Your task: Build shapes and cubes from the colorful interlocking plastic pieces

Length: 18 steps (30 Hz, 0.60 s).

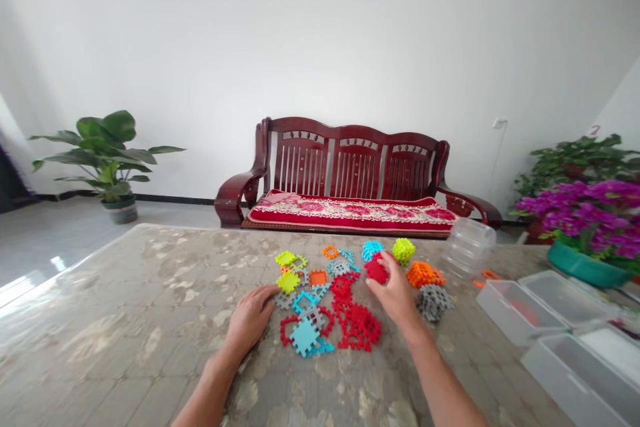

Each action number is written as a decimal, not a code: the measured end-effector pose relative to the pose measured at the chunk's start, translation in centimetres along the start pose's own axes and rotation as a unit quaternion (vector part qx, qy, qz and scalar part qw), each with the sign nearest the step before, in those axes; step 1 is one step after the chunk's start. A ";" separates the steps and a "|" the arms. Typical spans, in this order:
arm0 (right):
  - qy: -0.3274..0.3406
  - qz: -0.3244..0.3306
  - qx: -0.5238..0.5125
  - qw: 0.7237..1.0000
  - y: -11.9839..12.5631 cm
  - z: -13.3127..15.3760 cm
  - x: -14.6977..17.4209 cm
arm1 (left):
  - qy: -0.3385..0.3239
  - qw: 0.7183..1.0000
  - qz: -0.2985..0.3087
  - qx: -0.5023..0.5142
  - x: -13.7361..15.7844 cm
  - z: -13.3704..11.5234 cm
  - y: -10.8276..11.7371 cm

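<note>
My right hand (396, 290) is closed round a bunch of red interlocking plastic tiles (376, 269), thumb on the near side. My left hand (253, 312) rests on the table with its fingers stretched out, holding nothing, beside a grey toothed tile (286, 300) and a yellow-green tile (289, 281). Between both hands lies a loose spread of toothed tiles: a solid light-blue square (305, 335), an orange one (318, 277) and a heap of red ones (359, 327). Past my right hand are sorted piles in blue (372, 251), yellow-green (403, 251), orange (424, 274) and grey (434, 302).
Clear plastic boxes (565, 373) stand at the table's right, and a clear container (470, 247) sits farther back. Purple flowers (590, 213) fill a teal planter (585, 265). Behind the patterned tablecloth (125, 320) is a dark wooden bench (355, 153).
</note>
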State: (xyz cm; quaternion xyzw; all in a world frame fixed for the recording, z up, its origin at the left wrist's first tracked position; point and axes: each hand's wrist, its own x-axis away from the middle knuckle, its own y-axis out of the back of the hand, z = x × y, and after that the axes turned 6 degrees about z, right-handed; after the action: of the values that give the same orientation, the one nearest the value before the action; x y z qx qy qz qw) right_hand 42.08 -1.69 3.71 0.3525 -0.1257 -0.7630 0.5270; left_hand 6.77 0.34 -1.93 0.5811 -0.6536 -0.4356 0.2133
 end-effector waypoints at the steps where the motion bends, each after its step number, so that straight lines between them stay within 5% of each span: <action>1: -0.013 -0.008 0.009 1.000 0.7 -0.5 -1.4 | -0.001 1.000 0.000 0.001 0.0 0.1 0.0; 7: -0.074 0.012 0.084 0.994 2.8 -3.0 -6.8 | 0.005 1.000 -0.001 0.001 0.0 0.0 -0.1; 18: -0.088 0.059 0.182 0.977 2.9 -3.4 -8.2 | 0.006 1.000 -0.006 0.007 0.0 -0.1 0.0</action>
State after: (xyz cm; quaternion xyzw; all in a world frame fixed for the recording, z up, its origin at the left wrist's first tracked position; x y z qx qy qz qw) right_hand 48.07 5.01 6.18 0.3659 -0.3295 -0.7229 0.4847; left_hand 6.89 0.31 -1.85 0.5890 -0.6520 -0.4287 0.2105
